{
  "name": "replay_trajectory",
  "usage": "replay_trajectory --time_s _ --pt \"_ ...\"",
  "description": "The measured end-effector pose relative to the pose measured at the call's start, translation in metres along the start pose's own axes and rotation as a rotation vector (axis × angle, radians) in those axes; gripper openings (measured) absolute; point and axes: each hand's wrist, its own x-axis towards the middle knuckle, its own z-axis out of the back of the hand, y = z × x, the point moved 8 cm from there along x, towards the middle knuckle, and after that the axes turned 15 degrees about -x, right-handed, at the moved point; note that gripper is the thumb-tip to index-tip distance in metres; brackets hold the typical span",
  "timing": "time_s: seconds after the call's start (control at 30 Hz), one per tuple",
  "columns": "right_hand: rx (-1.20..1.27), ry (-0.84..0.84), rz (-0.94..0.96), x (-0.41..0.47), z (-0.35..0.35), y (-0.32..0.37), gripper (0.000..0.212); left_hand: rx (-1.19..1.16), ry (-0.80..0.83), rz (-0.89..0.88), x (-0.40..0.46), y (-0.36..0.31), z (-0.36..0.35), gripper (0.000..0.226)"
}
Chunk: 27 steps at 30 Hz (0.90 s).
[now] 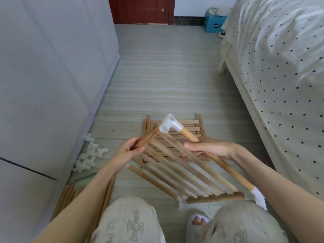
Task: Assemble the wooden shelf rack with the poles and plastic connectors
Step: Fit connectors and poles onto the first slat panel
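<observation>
Slatted shelf (175, 165) held tilted above floor (166, 76). Left hand (128, 151) fingers curl round one pole (149, 137); right hand (208, 149) grips another. Spare connectors (89, 155) beside wardrobe (52, 67); bed (280, 67) right.

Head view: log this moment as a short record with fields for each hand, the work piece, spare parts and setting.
left hand: grips shelf's left pole
right hand: grips shelf's right pole
shelf: slatted, held tilted above floor
connector: white, joins both poles at far corner
spare connectors: heaped on floor, left
spare poles: on floor, lower left
second shelf: flat on floor
</observation>
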Motion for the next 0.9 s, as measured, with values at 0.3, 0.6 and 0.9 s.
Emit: replay_trajectory --time_s 0.3,0.6,0.9 --pt "-0.459 -0.025 -0.001 0.072 -0.014 0.065 0.076 0.145 -0.058 0.248 0.005 -0.059 0.040 0.051" --pt "-0.468 0.007 0.021 0.090 -0.032 0.060 0.058 1.110 0.098 0.131 0.007 -0.019 -0.015 0.062" --pt "-0.442 0.016 -0.232 0.020 0.004 -0.053 0.079 0.975 0.261 0.305 0.013 -0.005 -0.016 0.045"
